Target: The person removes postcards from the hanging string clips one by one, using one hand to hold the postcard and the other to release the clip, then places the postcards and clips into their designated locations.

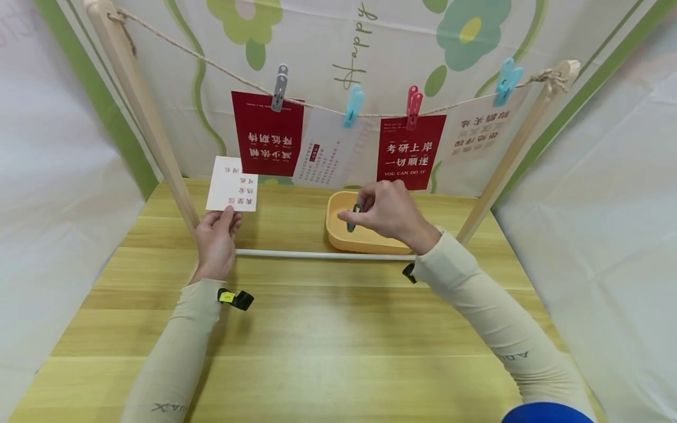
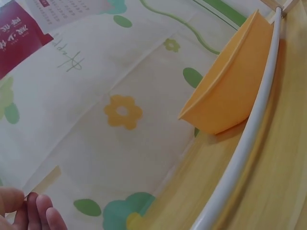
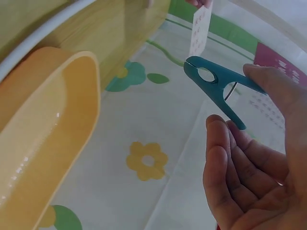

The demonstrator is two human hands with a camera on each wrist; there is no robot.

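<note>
My left hand pinches the lower edge of a white card with red characters, beside the left wooden post. In the left wrist view the card shows only as a thin pale strip near the fingertips. My right hand is above the yellow tray and holds a teal clothespin between thumb and fingers. The clothespin's tip points away from the hand and has nothing in it. On the twine hang two red cards and two pale cards, each under a clothespin: grey, light blue, pink and light blue.
Two wooden posts, left and right, hold up the twine. A white rod runs low between them, in front of the tray. Behind stands a floral cloth. The wooden tabletop spreads toward me.
</note>
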